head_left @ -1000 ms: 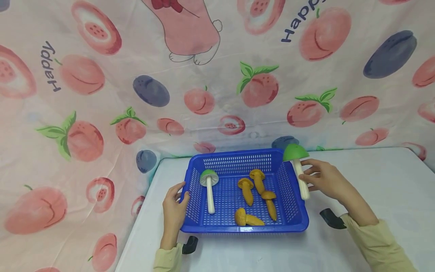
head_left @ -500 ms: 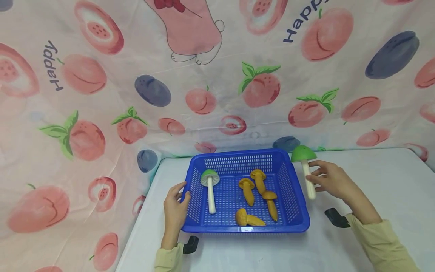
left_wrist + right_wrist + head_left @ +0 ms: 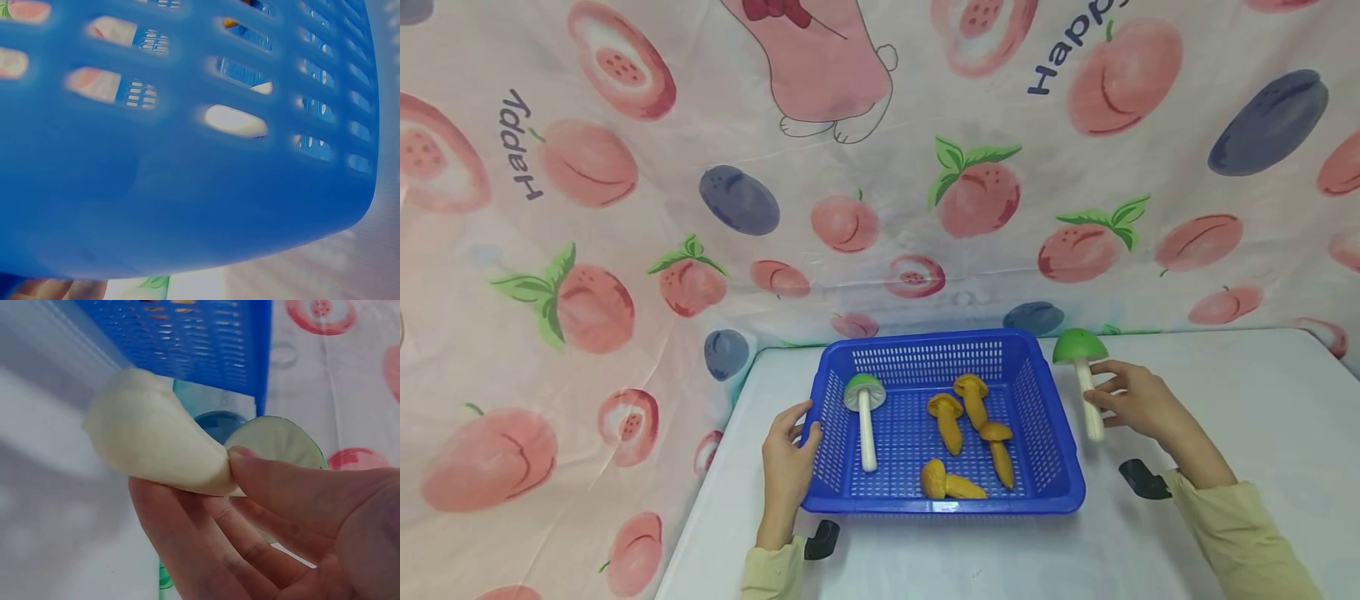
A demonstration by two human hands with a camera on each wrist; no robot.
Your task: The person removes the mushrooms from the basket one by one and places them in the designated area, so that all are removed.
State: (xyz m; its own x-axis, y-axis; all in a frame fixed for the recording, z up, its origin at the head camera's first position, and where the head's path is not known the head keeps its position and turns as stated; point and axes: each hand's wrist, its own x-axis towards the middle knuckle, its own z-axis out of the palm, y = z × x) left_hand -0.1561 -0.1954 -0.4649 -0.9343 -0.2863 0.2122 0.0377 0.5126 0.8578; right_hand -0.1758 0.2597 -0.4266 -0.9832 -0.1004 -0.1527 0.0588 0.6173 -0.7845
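My left hand [image 3: 787, 458] grips the left rim of a blue plastic basket [image 3: 947, 505], thumb and fingers at its edge. The basket wall [image 3: 187, 181] fills most of the left wrist view, where only fingertips show low on the left. Just outside the basket's right side, my right hand [image 3: 1138, 402] pinches the white stem of a green-capped toy mushroom [image 3: 1091, 392]. That mushroom stands nearly upright, cap up; the right wrist view shows thumb and fingers on its stem [image 3: 156, 437]. A second green-capped mushroom [image 3: 866, 425] lies at the basket's left.
Several brown toy mushrooms [image 3: 950, 425] lie in the middle and right of the basket. The basket sits on a white tabletop [image 3: 1225, 392]. A fruit-print cloth [image 3: 880, 200] hangs behind and on the left.
The right hand has carried the green-capped mushroom from over the basket's right rim to the right, outside it. The left hand keeps its hold on the rim.
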